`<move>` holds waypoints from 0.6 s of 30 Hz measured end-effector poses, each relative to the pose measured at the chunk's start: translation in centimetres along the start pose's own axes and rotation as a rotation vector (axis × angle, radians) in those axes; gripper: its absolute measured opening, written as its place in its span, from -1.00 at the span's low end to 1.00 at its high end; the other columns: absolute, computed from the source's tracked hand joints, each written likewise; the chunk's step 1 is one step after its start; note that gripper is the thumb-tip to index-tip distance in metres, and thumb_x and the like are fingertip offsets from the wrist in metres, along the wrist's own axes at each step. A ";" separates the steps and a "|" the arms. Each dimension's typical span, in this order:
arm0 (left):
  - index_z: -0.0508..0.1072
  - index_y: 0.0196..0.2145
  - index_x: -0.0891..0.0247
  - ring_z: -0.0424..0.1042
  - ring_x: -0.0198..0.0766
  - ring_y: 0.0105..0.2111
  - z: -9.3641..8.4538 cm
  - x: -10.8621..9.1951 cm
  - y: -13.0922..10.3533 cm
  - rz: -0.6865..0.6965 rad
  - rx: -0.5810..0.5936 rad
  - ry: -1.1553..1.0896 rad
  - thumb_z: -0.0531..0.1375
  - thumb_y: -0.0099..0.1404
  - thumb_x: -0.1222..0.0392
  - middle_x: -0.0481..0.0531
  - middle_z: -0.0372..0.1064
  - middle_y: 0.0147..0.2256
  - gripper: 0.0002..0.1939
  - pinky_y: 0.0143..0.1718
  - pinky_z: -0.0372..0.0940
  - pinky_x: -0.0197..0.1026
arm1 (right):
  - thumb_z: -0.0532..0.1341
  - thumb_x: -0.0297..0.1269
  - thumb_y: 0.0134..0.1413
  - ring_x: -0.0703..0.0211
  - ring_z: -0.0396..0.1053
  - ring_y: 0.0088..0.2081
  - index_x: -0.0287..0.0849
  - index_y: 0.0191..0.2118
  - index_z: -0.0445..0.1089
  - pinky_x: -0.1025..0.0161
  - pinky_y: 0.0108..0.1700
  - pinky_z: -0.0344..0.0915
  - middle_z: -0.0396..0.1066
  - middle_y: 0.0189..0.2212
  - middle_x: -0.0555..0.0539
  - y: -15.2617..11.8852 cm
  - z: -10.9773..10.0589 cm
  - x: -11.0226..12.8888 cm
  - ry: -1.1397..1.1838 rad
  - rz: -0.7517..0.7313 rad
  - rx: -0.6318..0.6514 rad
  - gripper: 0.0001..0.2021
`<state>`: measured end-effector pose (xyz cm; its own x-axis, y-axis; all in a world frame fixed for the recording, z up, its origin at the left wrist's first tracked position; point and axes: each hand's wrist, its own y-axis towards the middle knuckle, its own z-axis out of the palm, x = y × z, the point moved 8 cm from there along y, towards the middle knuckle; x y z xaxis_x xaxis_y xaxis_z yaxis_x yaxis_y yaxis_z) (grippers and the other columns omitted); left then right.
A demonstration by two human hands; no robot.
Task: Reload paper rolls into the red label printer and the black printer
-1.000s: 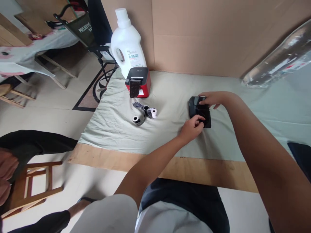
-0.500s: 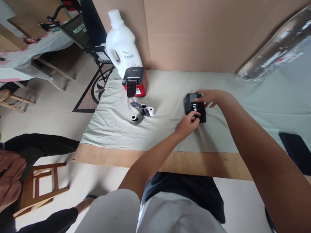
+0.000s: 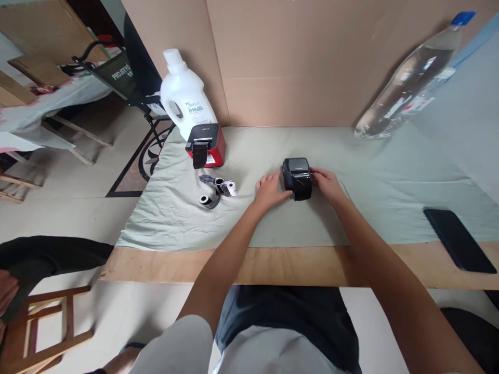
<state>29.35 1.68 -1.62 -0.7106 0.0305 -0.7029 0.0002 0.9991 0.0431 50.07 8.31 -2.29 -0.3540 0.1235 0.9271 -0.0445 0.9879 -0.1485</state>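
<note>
A small black device with a black strip hanging from its front stands on the cloth-covered table. My left hand is at its left side, fingers apart, the thumb by the lower edge. At its right side is my right hand, its fingertips against the casing near the strip; whether they pinch anything is too small to tell. To the left lie several small rolls with dark and white film. Behind them a red and black device, also with a black strip, stands before a white jug.
A bottle with a blue cap leans at the back right by the cardboard wall. A dark phone lies on the right. Someone's dark-clad leg and a wooden stool are at the lower left.
Both hands have moved from the top and front of the black device to its sides. The black strip at its front now shows fully. The view has shifted.
</note>
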 end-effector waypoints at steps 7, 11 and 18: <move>0.22 0.47 0.30 0.29 0.22 0.37 1.9 -1.7 0.4 0.069 -0.018 0.109 0.32 0.34 0.12 0.39 0.42 0.30 -0.19 0.30 0.12 0.15 | 0.19 -0.19 0.22 -0.10 0.49 0.27 -0.10 0.19 0.59 -0.11 0.34 0.37 0.61 0.17 -0.14 -1.0 -0.1 0.9 -0.090 -0.254 0.011 -0.53; 0.31 0.42 0.33 0.43 0.25 0.23 2.2 -4.4 2.1 0.124 0.008 0.159 0.35 0.32 0.10 0.40 0.55 0.15 -0.23 0.24 0.16 0.11 | 0.17 -0.21 0.23 -0.05 0.50 0.27 -0.09 0.21 0.57 -0.07 0.33 0.38 0.60 0.19 -0.10 -0.5 -2.7 0.7 -0.069 -0.230 0.002 -0.53; 0.27 0.44 0.39 0.50 0.22 0.14 8.4 -14.3 8.6 0.216 0.020 0.145 0.36 0.31 0.04 0.39 0.58 0.05 -0.16 0.16 0.15 0.02 | 0.12 -0.27 0.26 -0.04 0.50 0.25 -0.25 0.20 0.56 -0.01 0.38 0.31 0.59 0.19 -0.21 3.1 -14.7 -1.0 -0.005 -0.278 -0.290 -0.51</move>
<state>45.42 10.11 2.89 -0.7859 0.2401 -0.5698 0.1760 0.9703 0.1661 64.04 12.61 1.39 -0.3700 -0.1524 0.9164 0.1261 0.9691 0.2121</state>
